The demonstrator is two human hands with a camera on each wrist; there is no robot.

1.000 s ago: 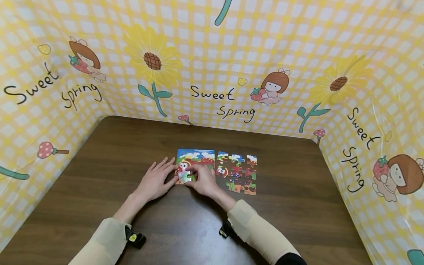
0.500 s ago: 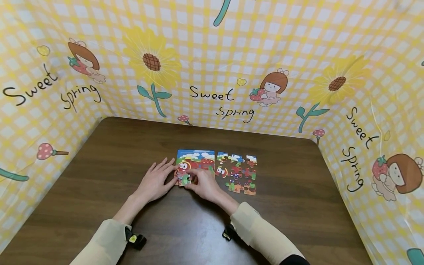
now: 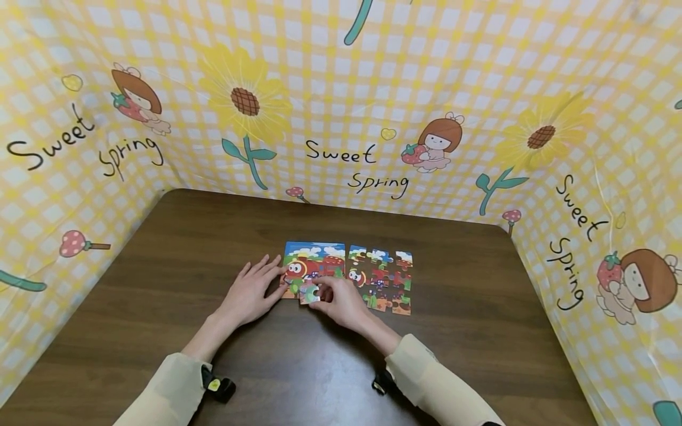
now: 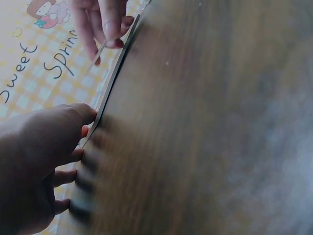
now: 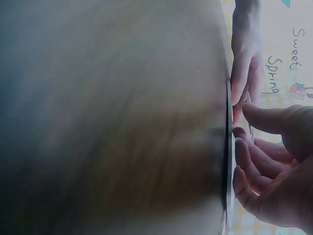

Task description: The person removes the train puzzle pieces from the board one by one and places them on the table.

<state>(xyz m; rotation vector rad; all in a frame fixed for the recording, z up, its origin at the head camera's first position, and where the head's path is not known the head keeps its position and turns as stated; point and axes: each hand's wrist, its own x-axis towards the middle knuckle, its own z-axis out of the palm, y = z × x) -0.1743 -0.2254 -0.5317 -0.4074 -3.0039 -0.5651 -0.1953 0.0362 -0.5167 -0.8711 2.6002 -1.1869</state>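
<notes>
A small picture puzzle board (image 3: 313, 248) with blue sky, white clouds and a red cartoon figure lies mid-table. My right hand (image 3: 343, 303) pinches a puzzle piece (image 3: 308, 294) between thumb and fingers over the board's near edge. From the side, in the left wrist view, this piece (image 4: 96, 58) is a thin tilted sliver held above the board (image 4: 116, 68). My left hand (image 3: 253, 294) rests on the table with spread fingers, its thumb and forefinger at the board's left edge. Fingers and the piece cover part of the board's lower half.
Several loose puzzle pieces (image 3: 380, 277) lie in rough rows just right of the board. The brown wooden table (image 3: 453, 343) is walled at the back and sides by a yellow checked cloth (image 3: 341, 94).
My right hand has shifted right along the board's near edge with the piece, uncovering more of the board's lower left. My left hand stays in place.
</notes>
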